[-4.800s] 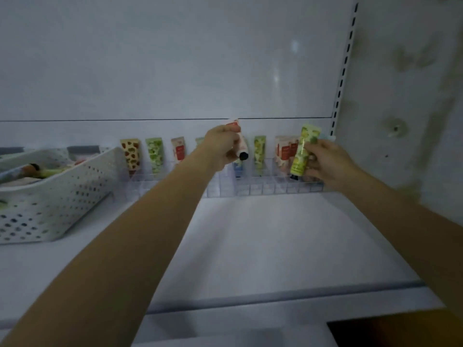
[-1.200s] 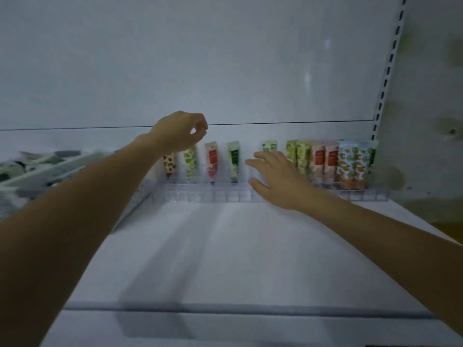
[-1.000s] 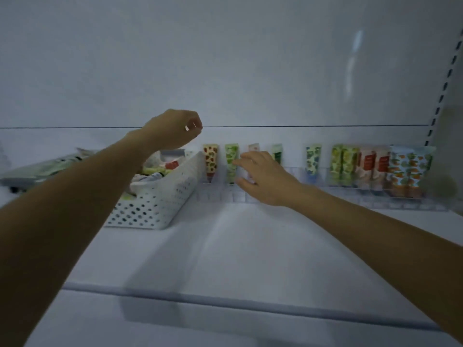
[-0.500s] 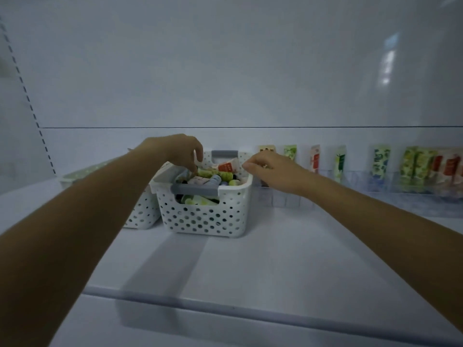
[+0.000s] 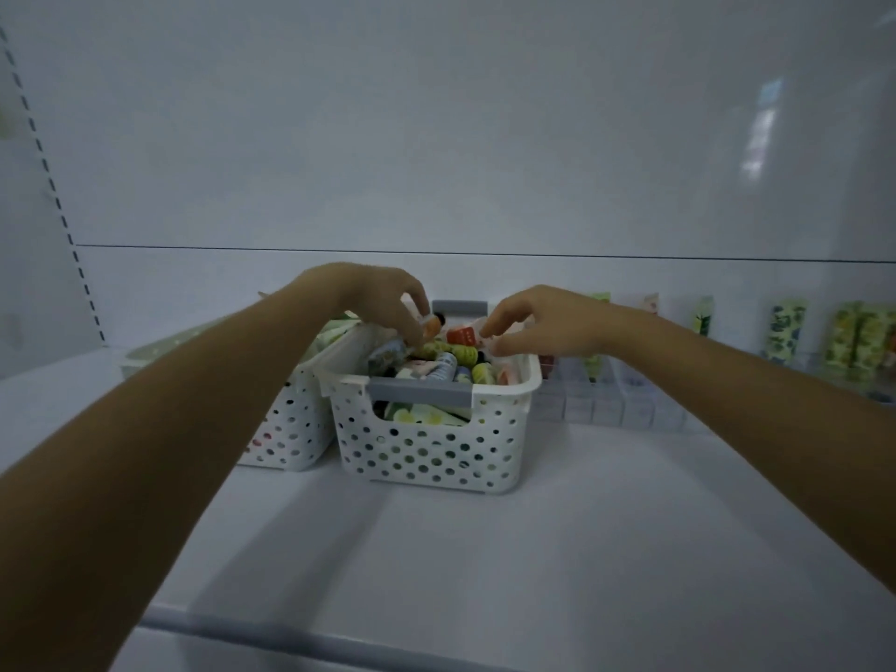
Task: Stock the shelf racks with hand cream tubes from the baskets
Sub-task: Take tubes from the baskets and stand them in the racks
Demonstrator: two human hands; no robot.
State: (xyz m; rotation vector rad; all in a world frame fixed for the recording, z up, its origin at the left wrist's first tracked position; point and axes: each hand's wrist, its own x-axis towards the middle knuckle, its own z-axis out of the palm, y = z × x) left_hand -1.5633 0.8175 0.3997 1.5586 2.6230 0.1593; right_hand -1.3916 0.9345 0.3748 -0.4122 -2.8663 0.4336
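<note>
1. Head view: the left hand [image 5: 378,298] is reaching into the white basket [image 5: 431,443] on the shelf [image 5: 485,550], pinching an orange-capped tube [image 5: 431,327].
2. The right hand [image 5: 548,322] is curling over a red-labelled tube [image 5: 463,337]; I cannot tell whether it is gripping.
3. Other tubes [image 5: 785,332] are standing in the clear rack [image 5: 606,405], right of the basket.

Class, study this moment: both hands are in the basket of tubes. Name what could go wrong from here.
1. The tubes lie heaped crosswise in the basket; pulling the orange-capped tube at the fingertips of the left hand may flick neighbours over the rim.
2. The right hand digs close beside it, so the hands could collide.
3. The rack stands right beside the basket; a hurried swing might topple its upright tubes.
</note>
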